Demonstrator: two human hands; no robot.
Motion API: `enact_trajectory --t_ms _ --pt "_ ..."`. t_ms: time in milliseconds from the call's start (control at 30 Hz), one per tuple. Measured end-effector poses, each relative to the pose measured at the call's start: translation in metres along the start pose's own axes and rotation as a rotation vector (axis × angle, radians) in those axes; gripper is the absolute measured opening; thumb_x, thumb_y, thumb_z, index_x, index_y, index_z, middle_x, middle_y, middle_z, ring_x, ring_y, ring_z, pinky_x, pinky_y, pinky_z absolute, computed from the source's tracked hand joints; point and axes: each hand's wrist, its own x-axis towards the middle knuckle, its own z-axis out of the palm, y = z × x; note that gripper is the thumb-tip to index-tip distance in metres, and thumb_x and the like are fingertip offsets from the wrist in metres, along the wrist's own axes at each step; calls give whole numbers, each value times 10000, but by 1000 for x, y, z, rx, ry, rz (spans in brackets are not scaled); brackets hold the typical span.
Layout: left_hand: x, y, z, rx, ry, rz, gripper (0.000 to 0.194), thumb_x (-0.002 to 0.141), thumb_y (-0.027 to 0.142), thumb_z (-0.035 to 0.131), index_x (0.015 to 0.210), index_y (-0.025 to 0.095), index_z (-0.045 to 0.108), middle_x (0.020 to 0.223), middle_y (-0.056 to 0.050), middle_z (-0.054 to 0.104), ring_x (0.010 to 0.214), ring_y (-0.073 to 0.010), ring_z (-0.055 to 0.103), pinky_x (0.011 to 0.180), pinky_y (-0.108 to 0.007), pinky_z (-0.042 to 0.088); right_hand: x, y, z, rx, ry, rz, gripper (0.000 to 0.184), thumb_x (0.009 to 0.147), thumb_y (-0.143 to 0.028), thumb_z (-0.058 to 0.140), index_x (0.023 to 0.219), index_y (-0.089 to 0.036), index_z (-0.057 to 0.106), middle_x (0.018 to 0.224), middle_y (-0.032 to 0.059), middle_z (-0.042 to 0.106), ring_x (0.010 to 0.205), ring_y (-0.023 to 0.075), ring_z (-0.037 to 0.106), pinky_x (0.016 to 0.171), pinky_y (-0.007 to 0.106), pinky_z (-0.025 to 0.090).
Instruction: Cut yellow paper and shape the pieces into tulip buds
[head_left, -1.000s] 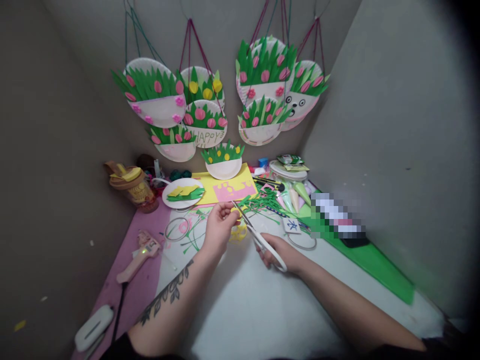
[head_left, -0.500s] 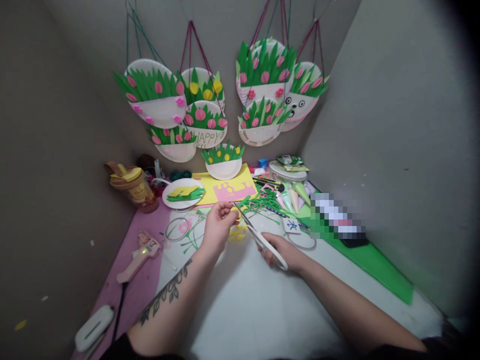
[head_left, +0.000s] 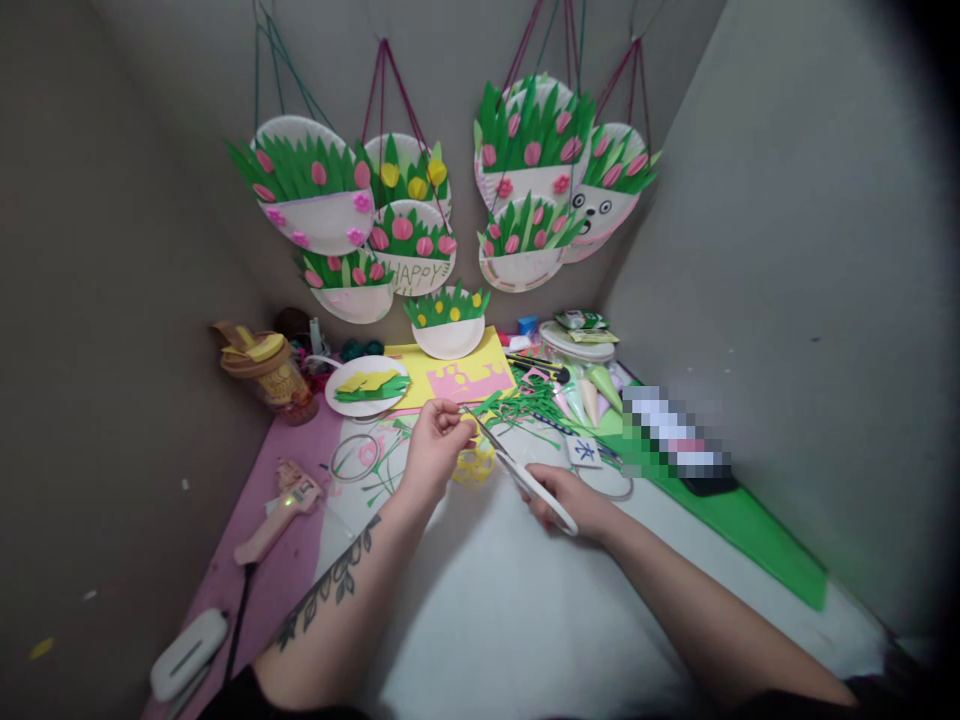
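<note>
My left hand (head_left: 435, 448) pinches a small yellow paper piece (head_left: 474, 466) over the white work surface (head_left: 510, 610). My right hand (head_left: 570, 500) grips white-handled scissors (head_left: 525, 478), whose blades point up-left toward the left fingertips. The yellow piece hangs just below the blades. Green paper strips (head_left: 525, 405) lie scattered right behind both hands.
A pink glue gun (head_left: 281, 505) lies at the left on pink paper. A paper plate with cut leaves (head_left: 366, 386), a yellow sheet (head_left: 450, 375), a lidded cup (head_left: 264, 370) and a plate stack (head_left: 576, 340) stand at the back. Flower-plate crafts (head_left: 442, 200) hang on the wall. Green paper (head_left: 739, 525) lies at the right.
The scissors and my right hand have shifted slightly right and down. The yellow piece now shows more below my left fingers.
</note>
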Motion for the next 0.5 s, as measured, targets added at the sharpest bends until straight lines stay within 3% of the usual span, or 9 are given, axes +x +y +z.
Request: enact_trajectory --t_ms 267,500 --pt "2 3 -5 29 0 -31 310 642 279 704 914 137 661 720 6 588 641 -89 543 517 -182 432 5 -4 0 63 152 -74 180 600 -275 588 726 -184 496 551 -75 498 384 74 476 350 192 394" --pt "4 0 -3 -261 41 -120 320 575 165 765 786 160 524 631 41 577 671 -118 660 648 -203 501 3 -5 2 61 146 -63 163 585 -234 561 726 -180 500 541 -77 505 379 64 472 350 172 365"
